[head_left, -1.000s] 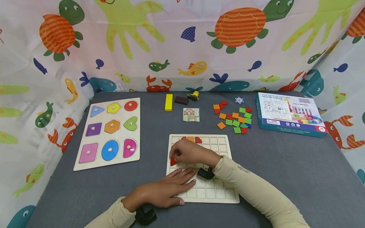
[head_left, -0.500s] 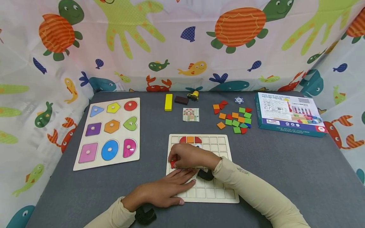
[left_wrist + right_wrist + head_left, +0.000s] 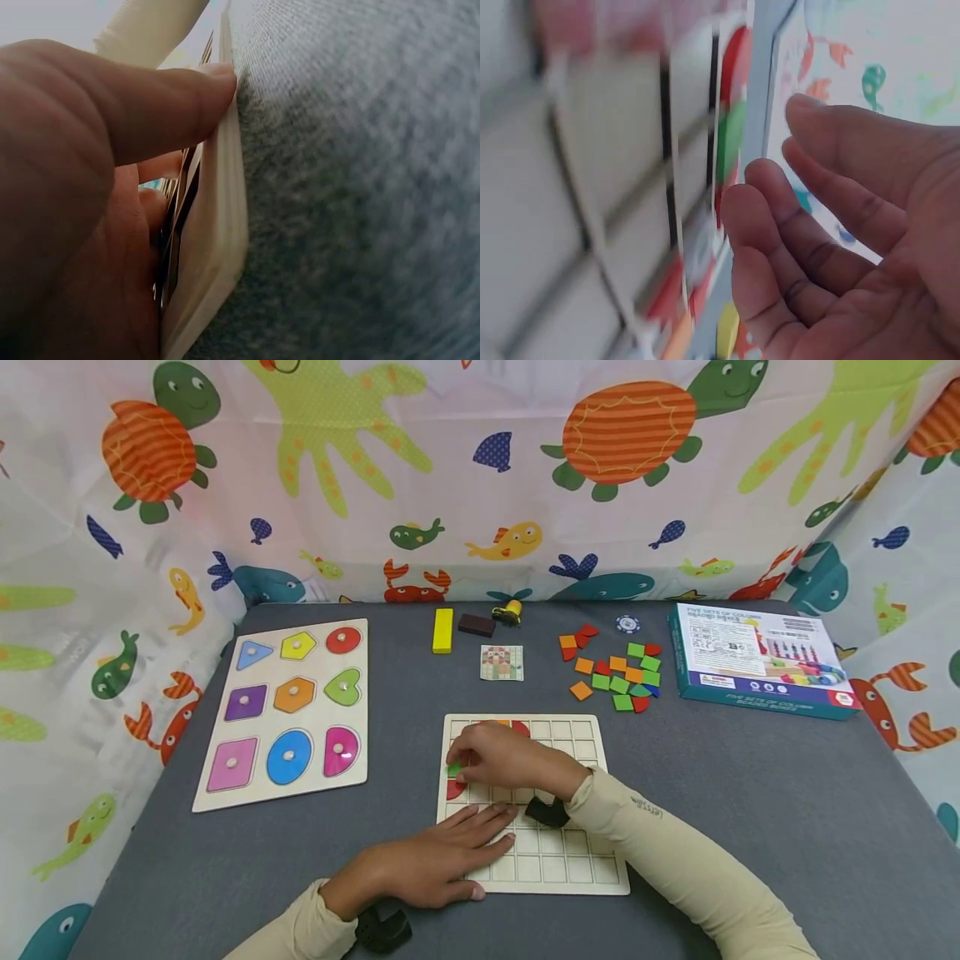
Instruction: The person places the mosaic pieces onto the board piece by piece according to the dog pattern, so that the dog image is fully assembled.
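My left hand (image 3: 450, 856) lies flat with fingers spread on the lower left of a wooden grid board (image 3: 570, 868). In the left wrist view its thumb (image 3: 172, 105) rests over the board's edge. Over the upper left cells is my right hand (image 3: 506, 756), its fingers bent beside a green square tile (image 3: 453, 770). A red rounded tile (image 3: 455, 789) sits in the cell just below. From the right wrist, the loosely bent fingers (image 3: 750, 210) and thumb stand apart, holding nothing. The hand partly covers the top row, where a red tile (image 3: 521, 728) shows.
Loose coloured tiles (image 3: 617, 683) lie behind the board to the right, before a boxed set (image 3: 765, 660). A small pattern card (image 3: 502, 662), yellow block (image 3: 442, 631) and dark brown block (image 3: 477, 625) are at the back. A knobbed shape puzzle (image 3: 315, 710) lies left.
My right fingers have moved off the red tile and slightly up the board, so that tile shows flat in its cell and the green tile above it is uncovered. The left hand stays put.
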`<act>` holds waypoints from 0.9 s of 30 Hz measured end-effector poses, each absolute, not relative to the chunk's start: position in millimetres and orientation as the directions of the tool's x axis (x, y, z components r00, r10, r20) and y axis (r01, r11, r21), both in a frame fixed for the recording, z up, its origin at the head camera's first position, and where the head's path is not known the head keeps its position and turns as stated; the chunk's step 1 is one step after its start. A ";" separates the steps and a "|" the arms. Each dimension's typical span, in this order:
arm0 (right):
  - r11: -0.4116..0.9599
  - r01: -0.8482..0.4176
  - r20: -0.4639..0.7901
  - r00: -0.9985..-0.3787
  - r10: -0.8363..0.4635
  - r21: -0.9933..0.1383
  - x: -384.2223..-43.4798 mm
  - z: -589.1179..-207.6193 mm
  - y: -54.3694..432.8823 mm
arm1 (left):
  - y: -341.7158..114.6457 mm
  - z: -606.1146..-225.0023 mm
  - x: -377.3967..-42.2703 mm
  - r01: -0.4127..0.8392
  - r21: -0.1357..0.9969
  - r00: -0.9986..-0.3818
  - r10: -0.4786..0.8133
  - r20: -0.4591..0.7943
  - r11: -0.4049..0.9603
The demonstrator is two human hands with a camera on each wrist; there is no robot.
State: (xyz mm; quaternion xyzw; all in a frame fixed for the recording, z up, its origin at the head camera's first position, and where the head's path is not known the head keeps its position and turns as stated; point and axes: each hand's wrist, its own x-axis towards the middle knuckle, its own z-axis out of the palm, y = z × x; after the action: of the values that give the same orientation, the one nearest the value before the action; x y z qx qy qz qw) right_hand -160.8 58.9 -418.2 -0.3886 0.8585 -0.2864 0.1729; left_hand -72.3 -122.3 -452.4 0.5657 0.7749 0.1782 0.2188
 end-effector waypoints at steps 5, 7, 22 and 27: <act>0.542 -0.536 -0.022 -0.698 -0.716 -0.647 -174.8 -411.1 82.4 | -120.9 -451.9 -70.9 0.812 0.493 -0.267 0.950 -0.163 0.313; 0.553 -0.508 -0.016 -0.727 -0.686 -0.660 -181.3 -411.3 93.1 | -120.5 -451.7 -70.7 0.806 0.500 -0.270 0.948 -0.168 0.318; 0.725 -0.232 -0.052 -0.937 -0.346 -0.649 -245.7 -417.6 174.0 | -121.8 -451.1 -68.3 0.797 0.508 -0.305 0.944 -0.125 0.325; 0.759 -0.080 -0.104 -0.976 -0.192 -0.646 -261.8 -423.0 191.9 | -121.0 -449.3 -67.9 0.767 0.572 -0.288 0.953 -0.096 0.289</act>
State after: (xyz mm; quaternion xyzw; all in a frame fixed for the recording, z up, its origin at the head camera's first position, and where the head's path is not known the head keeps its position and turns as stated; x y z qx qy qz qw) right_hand -261.8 191.9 -423.0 -0.0730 0.9342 -0.3393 0.0824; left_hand -67.9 -121.0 -449.3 0.5562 0.7733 0.2145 0.2161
